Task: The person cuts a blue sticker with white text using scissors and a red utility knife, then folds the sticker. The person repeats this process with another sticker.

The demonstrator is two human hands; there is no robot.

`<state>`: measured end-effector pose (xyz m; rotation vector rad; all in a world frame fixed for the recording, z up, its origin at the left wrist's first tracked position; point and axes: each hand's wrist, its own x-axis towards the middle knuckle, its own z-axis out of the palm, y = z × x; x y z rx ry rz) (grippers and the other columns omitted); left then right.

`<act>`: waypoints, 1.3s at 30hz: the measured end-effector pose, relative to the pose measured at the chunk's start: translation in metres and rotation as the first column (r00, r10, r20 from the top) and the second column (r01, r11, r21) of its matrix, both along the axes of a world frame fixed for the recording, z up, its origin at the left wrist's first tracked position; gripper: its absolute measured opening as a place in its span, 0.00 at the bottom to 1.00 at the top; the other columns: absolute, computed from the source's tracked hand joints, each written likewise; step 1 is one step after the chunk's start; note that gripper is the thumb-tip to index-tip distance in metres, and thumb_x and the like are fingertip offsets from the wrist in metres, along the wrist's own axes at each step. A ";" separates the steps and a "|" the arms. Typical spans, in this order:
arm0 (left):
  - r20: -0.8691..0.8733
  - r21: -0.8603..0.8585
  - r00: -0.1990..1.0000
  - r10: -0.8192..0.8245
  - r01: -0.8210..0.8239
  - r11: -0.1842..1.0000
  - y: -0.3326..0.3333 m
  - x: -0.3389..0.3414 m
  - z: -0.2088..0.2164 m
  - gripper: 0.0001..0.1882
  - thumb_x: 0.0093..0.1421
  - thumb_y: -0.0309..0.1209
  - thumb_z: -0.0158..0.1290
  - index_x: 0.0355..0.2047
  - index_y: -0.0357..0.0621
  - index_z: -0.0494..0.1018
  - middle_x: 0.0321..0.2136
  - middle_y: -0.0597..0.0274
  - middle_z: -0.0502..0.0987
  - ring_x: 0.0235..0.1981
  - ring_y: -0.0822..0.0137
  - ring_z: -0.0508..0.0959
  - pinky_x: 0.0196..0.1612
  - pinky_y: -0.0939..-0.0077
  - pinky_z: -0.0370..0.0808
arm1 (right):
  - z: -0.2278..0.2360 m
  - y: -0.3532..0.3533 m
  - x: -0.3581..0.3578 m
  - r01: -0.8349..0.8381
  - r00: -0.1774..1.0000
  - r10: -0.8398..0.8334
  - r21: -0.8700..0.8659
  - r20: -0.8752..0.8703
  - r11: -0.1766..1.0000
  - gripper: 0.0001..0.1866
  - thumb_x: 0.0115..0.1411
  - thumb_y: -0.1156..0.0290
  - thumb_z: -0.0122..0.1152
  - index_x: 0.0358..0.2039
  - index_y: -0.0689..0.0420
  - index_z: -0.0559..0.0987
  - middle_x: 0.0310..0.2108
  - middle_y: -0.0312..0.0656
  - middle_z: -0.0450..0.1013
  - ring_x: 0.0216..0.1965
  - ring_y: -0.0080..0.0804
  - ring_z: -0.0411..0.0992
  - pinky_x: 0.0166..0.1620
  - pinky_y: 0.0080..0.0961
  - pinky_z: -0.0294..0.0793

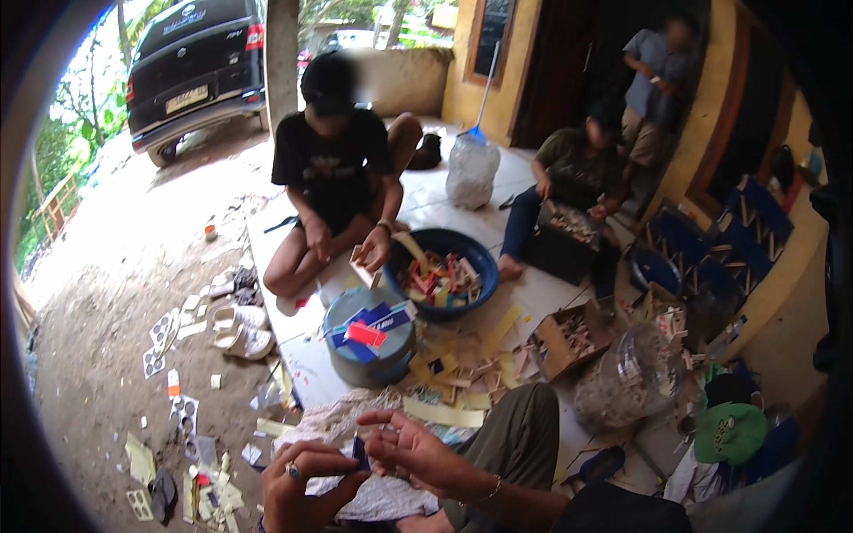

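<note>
My left hand (pixel 306 480), with a ring on one finger, pinches a small dark blue piece (pixel 360 451) between thumb and fingers. Its exact kind is too small to make out. Close against the piece's other side is my right hand (pixel 422 453), fingers stretched out and a thin bracelet at the wrist. Whether the right fingertips touch the piece, I cannot tell. Under both hands lies a crumpled pale patterned cloth (pixel 382 497), beside my bent knee (pixel 524 426) in olive trousers.
Ahead stands a blue-grey bucket (pixel 369 351) topped with blue and red strips. Behind it, a seated person (pixel 333 169) holds a small wooden frame (pixel 366 265) by a dark basin (pixel 487 266) of coloured pieces. At right are a cardboard box (pixel 560 342) and a clear plastic container (pixel 622 377).
</note>
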<state>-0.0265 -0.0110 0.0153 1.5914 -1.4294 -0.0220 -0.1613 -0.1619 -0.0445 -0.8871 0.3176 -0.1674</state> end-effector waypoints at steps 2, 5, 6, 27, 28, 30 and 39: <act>0.015 -0.035 1.000 -0.020 0.020 0.999 -0.001 0.000 -0.002 0.18 0.43 0.23 0.75 0.31 0.45 0.78 0.29 0.58 0.83 0.33 0.61 0.84 0.36 0.70 0.80 | -0.003 -0.001 -0.001 -0.053 0.997 0.053 0.011 0.048 0.999 0.36 0.65 0.57 0.68 0.67 0.54 0.61 0.47 0.32 0.74 0.46 0.16 0.72 0.44 0.16 0.71; -0.052 -0.047 0.998 -0.047 0.045 0.998 0.000 0.003 -0.005 0.18 0.44 0.25 0.75 0.32 0.45 0.78 0.30 0.57 0.83 0.34 0.61 0.85 0.36 0.70 0.80 | 0.000 -0.001 -0.006 -0.067 0.993 0.068 -0.022 0.098 0.998 0.39 0.64 0.60 0.69 0.68 0.58 0.58 0.51 0.36 0.71 0.46 0.20 0.72 0.47 0.17 0.72; -0.058 -0.069 0.997 -0.042 0.038 0.997 -0.001 0.003 -0.005 0.18 0.44 0.25 0.75 0.32 0.45 0.78 0.30 0.57 0.83 0.34 0.61 0.85 0.36 0.70 0.80 | 0.003 -0.001 -0.006 -0.068 0.988 0.075 -0.058 0.137 0.996 0.40 0.64 0.61 0.70 0.68 0.60 0.57 0.50 0.38 0.71 0.46 0.21 0.72 0.48 0.17 0.72; -0.193 -0.069 0.924 -0.331 0.324 0.944 0.009 0.004 0.002 0.16 0.50 0.20 0.71 0.37 0.39 0.77 0.33 0.58 0.84 0.37 0.67 0.86 0.41 0.73 0.83 | 0.028 0.022 -0.039 0.078 0.997 -0.080 -0.127 -0.012 0.989 0.17 0.66 0.62 0.67 0.52 0.55 0.79 0.34 0.30 0.79 0.22 0.10 0.70 0.18 0.11 0.65; -0.241 -0.079 0.906 -0.349 0.340 0.937 0.009 0.003 0.000 0.17 0.50 0.19 0.70 0.38 0.39 0.77 0.34 0.58 0.83 0.39 0.68 0.85 0.42 0.73 0.83 | 0.032 0.023 -0.042 0.080 0.997 -0.080 -0.109 0.006 0.991 0.17 0.67 0.65 0.65 0.53 0.58 0.78 0.39 0.34 0.78 0.32 0.16 0.72 0.32 0.18 0.67; -0.290 -0.098 0.870 -0.399 0.388 0.917 0.009 0.006 -0.003 0.18 0.51 0.15 0.69 0.40 0.37 0.76 0.37 0.58 0.81 0.42 0.68 0.83 0.45 0.72 0.82 | 0.039 0.026 -0.047 0.068 0.994 -0.065 -0.035 0.093 0.997 0.17 0.68 0.71 0.62 0.54 0.65 0.76 0.49 0.42 0.77 0.53 0.29 0.74 0.60 0.32 0.71; -0.372 -0.203 0.801 -0.469 0.423 0.883 0.002 0.001 0.001 0.17 0.51 0.17 0.69 0.41 0.38 0.78 0.38 0.56 0.83 0.41 0.65 0.84 0.44 0.72 0.83 | 0.051 0.035 -0.047 0.136 0.976 -0.125 -0.050 0.178 0.989 0.13 0.70 0.67 0.61 0.49 0.62 0.79 0.44 0.35 0.78 0.46 0.16 0.74 0.52 0.20 0.74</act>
